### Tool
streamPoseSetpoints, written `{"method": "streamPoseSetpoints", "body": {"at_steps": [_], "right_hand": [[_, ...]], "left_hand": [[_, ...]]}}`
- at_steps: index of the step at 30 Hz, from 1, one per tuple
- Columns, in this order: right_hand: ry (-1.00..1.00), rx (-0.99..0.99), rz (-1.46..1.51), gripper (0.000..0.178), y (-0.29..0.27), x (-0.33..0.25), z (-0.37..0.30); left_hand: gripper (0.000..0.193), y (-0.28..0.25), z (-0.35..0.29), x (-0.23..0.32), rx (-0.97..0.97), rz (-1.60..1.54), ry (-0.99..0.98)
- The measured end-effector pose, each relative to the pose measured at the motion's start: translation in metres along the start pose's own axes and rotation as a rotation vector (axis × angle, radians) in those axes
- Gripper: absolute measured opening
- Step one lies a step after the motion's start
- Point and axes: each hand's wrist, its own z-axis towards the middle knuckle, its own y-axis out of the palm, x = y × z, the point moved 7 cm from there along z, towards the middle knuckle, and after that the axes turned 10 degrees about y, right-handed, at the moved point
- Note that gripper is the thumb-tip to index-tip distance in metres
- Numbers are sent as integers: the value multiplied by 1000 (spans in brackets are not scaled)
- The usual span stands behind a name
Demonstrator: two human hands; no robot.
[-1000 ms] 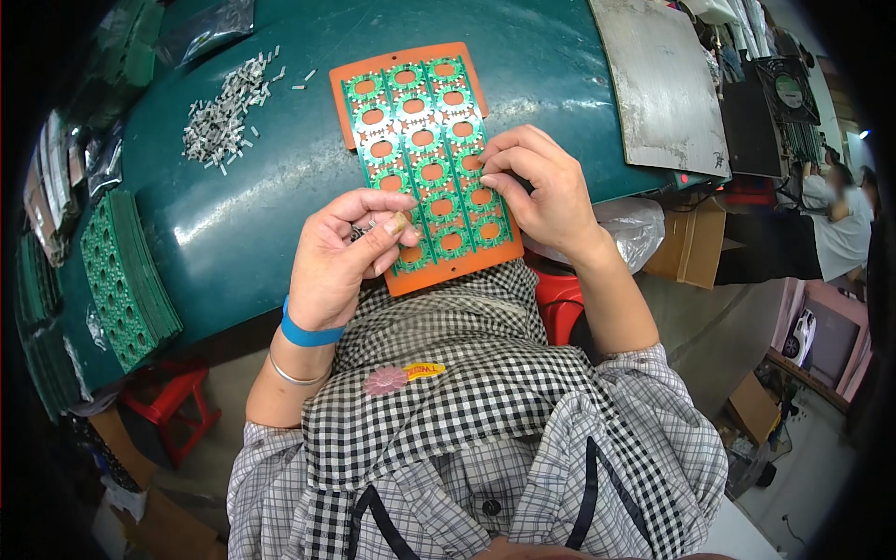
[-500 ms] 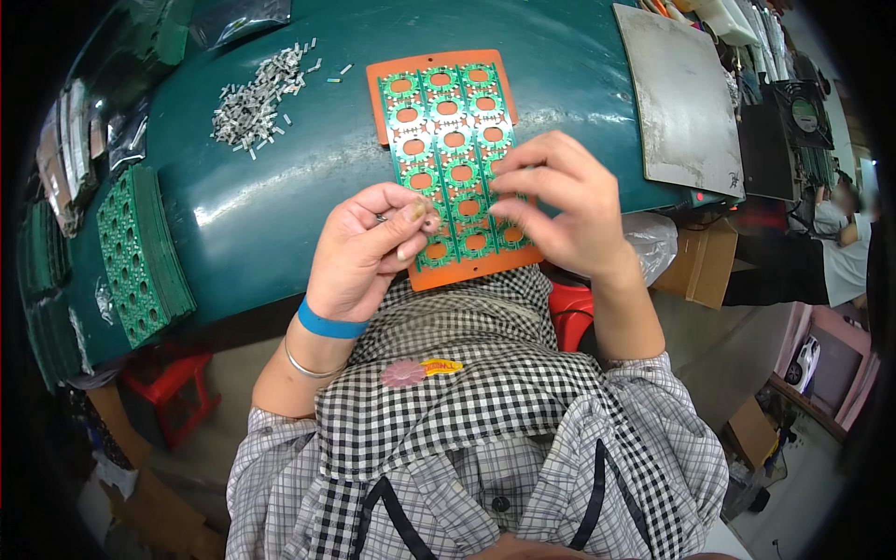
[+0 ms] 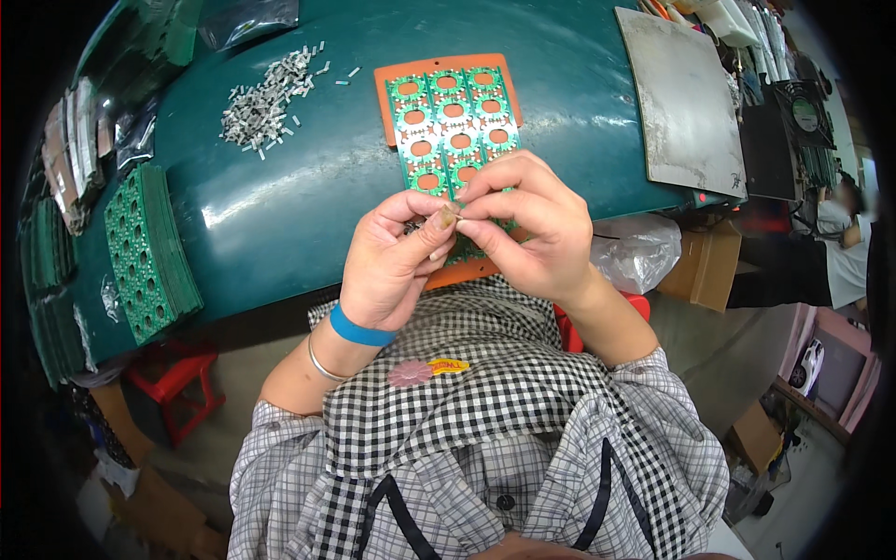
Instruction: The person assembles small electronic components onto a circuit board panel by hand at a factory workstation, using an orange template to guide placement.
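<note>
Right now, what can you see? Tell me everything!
Table: one, green, top
Tray: one, orange, middle
Boards: count hidden, green, on tray
Parts: many, grey, left of tray
Stacks: several, green, table's left
Plate: one, grey, table's right
Bags: several, dark or clear, both sides
Boxes: several, brown, both sides
Stools: at least one, red, lower left
Fan: one, black, far right
Worker: at least one, white top, far right
Apron: one, black-and-white, lap
Wristband: one, blue, left wrist
Bangle: one, silver, left forearm
Left hand: one, bare, by boards, holding parts
Right hand: one, bare, over boards
</note>
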Motion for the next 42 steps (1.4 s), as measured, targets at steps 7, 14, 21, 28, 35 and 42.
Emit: {"method": "streamPoseSetpoints", "body": {"at_steps": [7, 14, 21, 28, 35, 42], "right_hand": [[400, -81, 136, 6, -47, 49, -13], [349, -251, -92, 6, -40, 61, -31], [337, -263, -105, 6, -42, 62, -31], [282, -269, -141, 8, -39, 56, -27], [187, -310, -185, 12, -35, 49, -25], [134, -355, -216, 14, -34, 48, -22]], "left_hand": [[23, -66, 20, 57, 288, -591, 129], [23, -72, 14, 53, 146, -380, 98], [19, -65, 11, 44, 192, -201, 10], [17, -56, 13, 42, 24, -242, 43], [21, -45, 7, 41, 75, -25, 4], [14, -41, 0, 35, -42, 19, -16]]}}
